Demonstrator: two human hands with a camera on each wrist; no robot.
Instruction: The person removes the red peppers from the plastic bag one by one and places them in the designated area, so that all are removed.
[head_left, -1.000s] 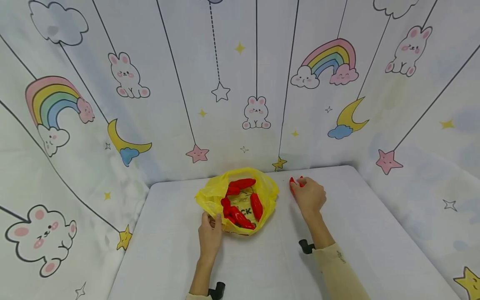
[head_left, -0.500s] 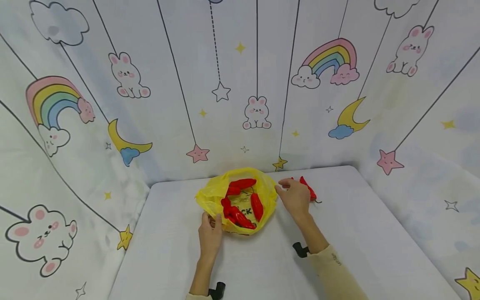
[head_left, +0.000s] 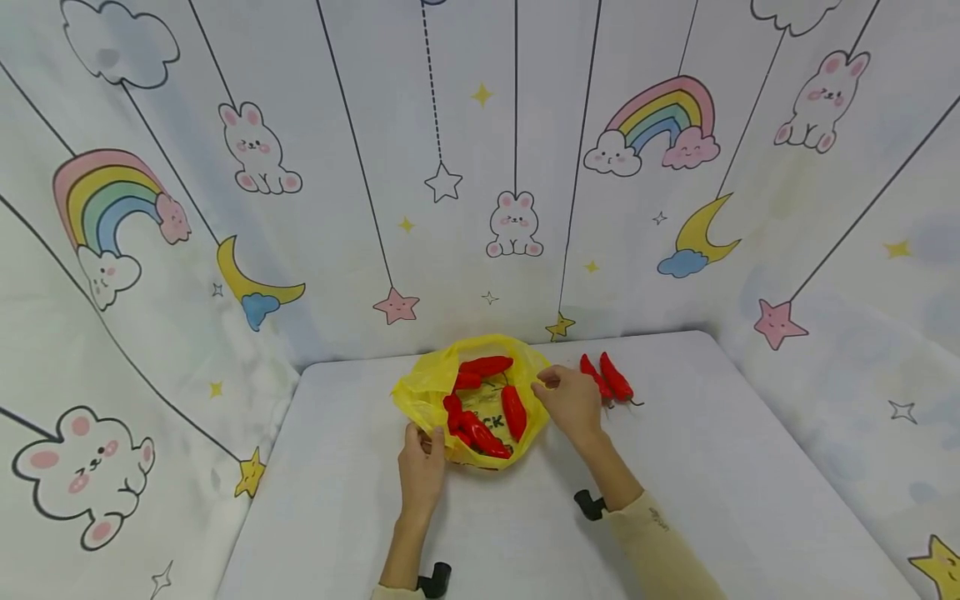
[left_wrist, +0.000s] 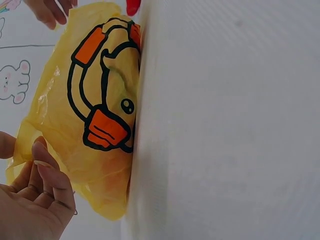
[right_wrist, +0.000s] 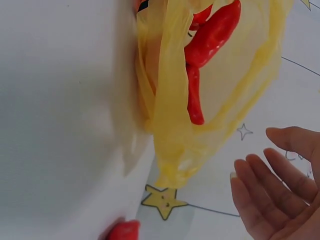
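A yellow plastic bag (head_left: 422,393) lies with its mouth spread on the table; a duck print shows on its side in the left wrist view. Several red chili peppers (head_left: 513,412) are inside, two of them plain in the right wrist view, one a long chili pepper (right_wrist: 215,35). My left hand (head_left: 420,467) pinches the bag's near left rim between thumb and fingers. Just off the right rim, my right hand (head_left: 573,404) holds nothing, its fingers loosely bent in the right wrist view. Right of it, two chili peppers (head_left: 617,379) lie side by side on the table.
The white table (head_left: 322,500) ends at a fabric backdrop (head_left: 345,167) printed with rabbits, stars and rainbows, which rises behind it and at both sides. A black wrist mount (head_left: 588,504) sits by the right wrist, another mount (head_left: 435,581) by the left.
My right hand has left the two chili peppers at the right and moved leftward to the bag's rim, uncovering them on the table. The left hand and the bag stay in place.
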